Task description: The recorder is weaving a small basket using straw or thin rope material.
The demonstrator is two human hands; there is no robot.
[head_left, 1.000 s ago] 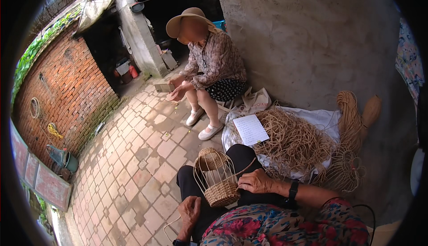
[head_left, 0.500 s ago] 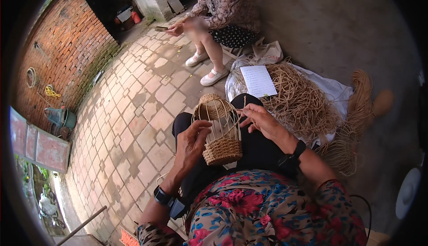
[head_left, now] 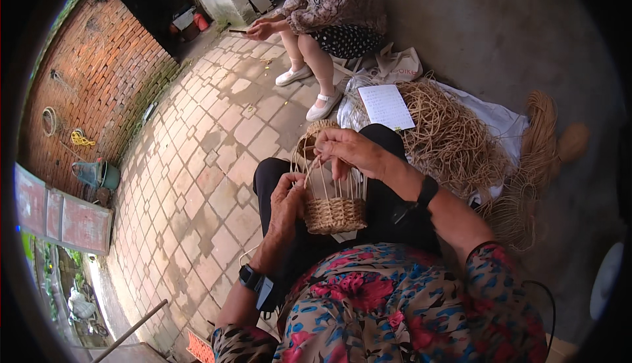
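A small woven basket (head_left: pixel 336 215) of tan cord rests on my lap between my knees. Thin upright stakes rise from its densely woven lower part toward a woven band (head_left: pixel 322 125) at the far end. My left hand (head_left: pixel 286 202) is at the basket's left side, thumb and fingers closed around a stake or strand there. Reaching over the stakes, my right hand (head_left: pixel 359 153) pinches a length of tan cord (head_left: pixel 311 169) that runs down toward my left fingertips. The fingers of my right hand hide part of the stakes and the far band.
A big heap of loose tan cord (head_left: pixel 454 132) lies on a white sheet (head_left: pixel 490 126) ahead right, with a written paper (head_left: pixel 386 107) on it. A cord bundle (head_left: pixel 541 123) lies farther right. Ahead, another person (head_left: pixel 336 14) sits holding a phone. Paving (head_left: pixel 191 185) spreads leftward to a brick wall (head_left: pixel 99 60).
My right hand has moved left across the basket, bringing the cord to its left side. My left fingers have come up against the stakes. The basket has turned slightly and shifted right.
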